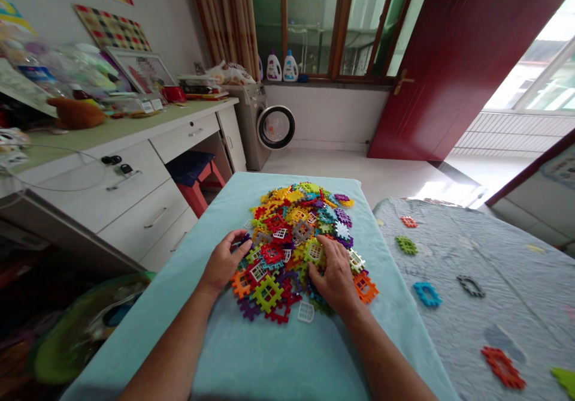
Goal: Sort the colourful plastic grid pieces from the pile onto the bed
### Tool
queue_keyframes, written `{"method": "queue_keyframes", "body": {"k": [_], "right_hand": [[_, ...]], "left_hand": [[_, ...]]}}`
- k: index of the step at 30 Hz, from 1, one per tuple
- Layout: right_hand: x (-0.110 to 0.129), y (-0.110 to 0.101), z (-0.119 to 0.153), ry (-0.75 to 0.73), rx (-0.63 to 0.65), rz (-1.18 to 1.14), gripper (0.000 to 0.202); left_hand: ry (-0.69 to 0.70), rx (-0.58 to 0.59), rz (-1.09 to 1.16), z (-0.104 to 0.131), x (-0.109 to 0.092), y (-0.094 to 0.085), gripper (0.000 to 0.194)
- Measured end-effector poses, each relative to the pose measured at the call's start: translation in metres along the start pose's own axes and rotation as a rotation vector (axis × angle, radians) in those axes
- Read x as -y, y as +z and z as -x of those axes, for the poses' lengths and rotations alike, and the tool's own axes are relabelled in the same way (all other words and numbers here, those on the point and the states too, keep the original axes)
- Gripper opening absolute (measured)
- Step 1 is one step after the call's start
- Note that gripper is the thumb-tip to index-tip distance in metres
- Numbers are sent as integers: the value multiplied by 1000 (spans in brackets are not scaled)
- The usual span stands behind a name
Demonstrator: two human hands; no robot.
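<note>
A large heap of interlocking plastic blocks (268, 293) in many colours lies on the cloth-covered table, some with square window openings. At the heap's left edge is my left hand (224, 261), its fingers bent but apart beside a dark purple block (245, 240). My right hand (336, 274) rests over the right side of the heap with thumb and fingers spread. Its thumb and index fingertip lie at the edges of a yellow-green window block (314, 251). An orange block (365, 287) sits just right of that hand. A white window piece (306, 312) lies at the near edge.
The light blue tablecloth (278, 362) surrounds the heap. Right of it, a grey-blue covered surface (449, 335) bears several scattered blocks, among them a blue one (427, 294). Drawers (135, 209) and a stool (193, 173) stand left; a washing machine (251, 122) is open behind.
</note>
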State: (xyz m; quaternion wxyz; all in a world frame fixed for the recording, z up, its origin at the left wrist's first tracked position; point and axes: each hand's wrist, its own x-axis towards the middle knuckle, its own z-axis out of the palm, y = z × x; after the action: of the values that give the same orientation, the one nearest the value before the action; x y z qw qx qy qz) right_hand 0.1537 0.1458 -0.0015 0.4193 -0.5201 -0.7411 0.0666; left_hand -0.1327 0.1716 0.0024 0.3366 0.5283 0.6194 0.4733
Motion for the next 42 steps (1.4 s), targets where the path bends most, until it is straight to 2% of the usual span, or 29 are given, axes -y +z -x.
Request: {"method": "queue_keyframes", "body": {"k": [10,15,23,30,34,39,42], "right_hand": [[0,-1,-1,-4,7,-18,53],[1,-2,-2,0,16,-24,53],[1,-2,-2,-1,12,-33,50],[3,-4,-3,6,-43,-40,49],[3,-6,-5,18,-68,-29,47],[6,-12,-7,27,-104,-48,46],[7,-15,-8,32,-126,-56,48]], "left_hand": [[30,26,-10,-1,6,0,57],[16,12,13,0,3,0,56],[-14,-44,60,2,-6,0,54],[-15,-145,47,-1,-4,-2,52],[-7,-166,-7,-2,-2,-4,50],[0,-139,-147,-4,2,-6,50],[3,-121,-158,-6,6,-6,52]]}}
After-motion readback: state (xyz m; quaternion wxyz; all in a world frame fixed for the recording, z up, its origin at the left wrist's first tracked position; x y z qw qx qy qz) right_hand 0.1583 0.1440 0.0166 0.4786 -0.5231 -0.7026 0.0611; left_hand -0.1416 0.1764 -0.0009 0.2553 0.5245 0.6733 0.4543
